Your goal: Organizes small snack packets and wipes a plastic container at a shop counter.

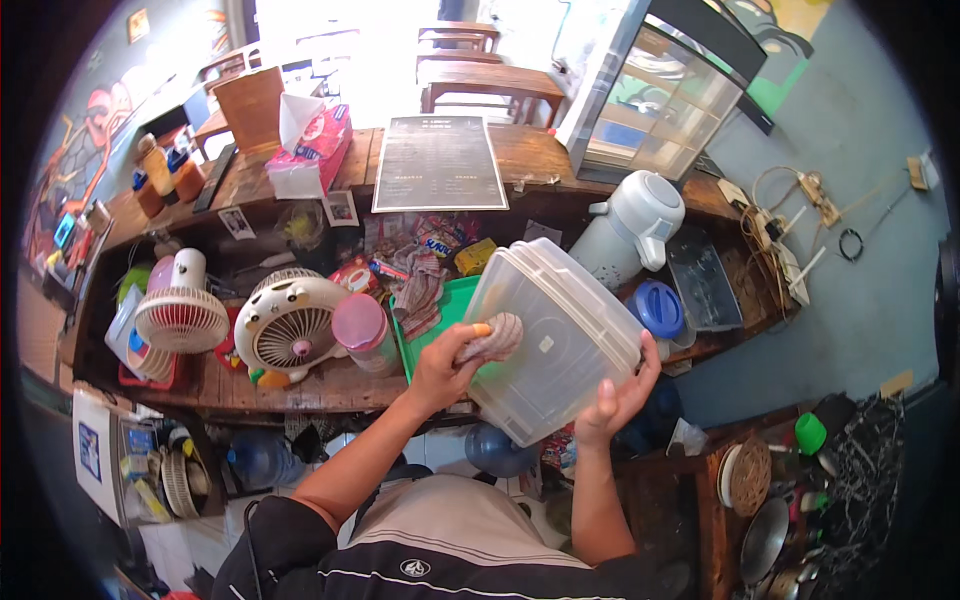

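Observation:
A clear plastic storage box (559,337) with its lid on is tilted in front of me, above the wooden counter. My right hand (619,390) supports its right edge, fingers spread along the side and lid rim. A bunched checked cloth (495,339) is gripped in my left hand (442,367) and lies against the face of the box. Behind the box, a green tray (450,300) is partly hidden, with a crumpled reddish cloth (420,289) on it. A pink-lidded jar (364,330) stands left of my left hand.
Two small fans (181,319), (291,330) stand at the left of the lower shelf. A white vacuum flask (630,225), a blue-lidded container (658,309) and a grey plastic bin (705,277) are at the right. Above, the counter holds a printed menu (441,165) and a tissue pack (319,146).

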